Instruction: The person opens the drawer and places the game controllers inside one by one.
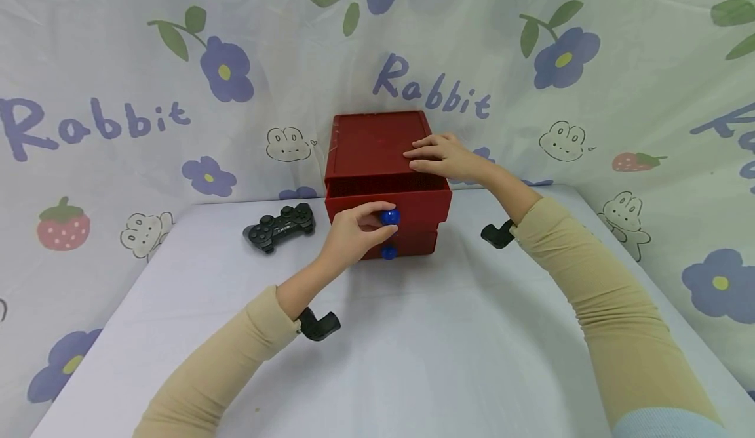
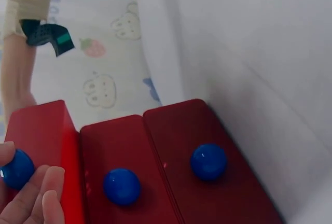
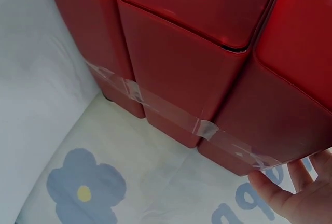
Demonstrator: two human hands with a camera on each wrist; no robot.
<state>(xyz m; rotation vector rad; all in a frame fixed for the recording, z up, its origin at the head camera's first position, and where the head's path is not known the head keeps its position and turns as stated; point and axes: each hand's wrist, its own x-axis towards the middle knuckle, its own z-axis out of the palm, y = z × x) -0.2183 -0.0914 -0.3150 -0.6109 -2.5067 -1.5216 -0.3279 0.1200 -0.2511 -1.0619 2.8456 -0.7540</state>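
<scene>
A red drawer cabinet with round blue knobs stands on the table against the back cloth. Its top drawer is pulled partway out, leaving a dark gap behind its front. My left hand pinches the top drawer's blue knob between thumb and fingers. On the cabinet's top, near the right edge, my right hand rests with fingers spread. The two lower drawers, with a middle knob and a bottom knob, are closed. Clear tape runs along the cabinet's side.
A black game controller lies on the white table to the left of the cabinet. Behind hangs a cloth printed with flowers and rabbits. Black wrist devices stick out from both cuffs.
</scene>
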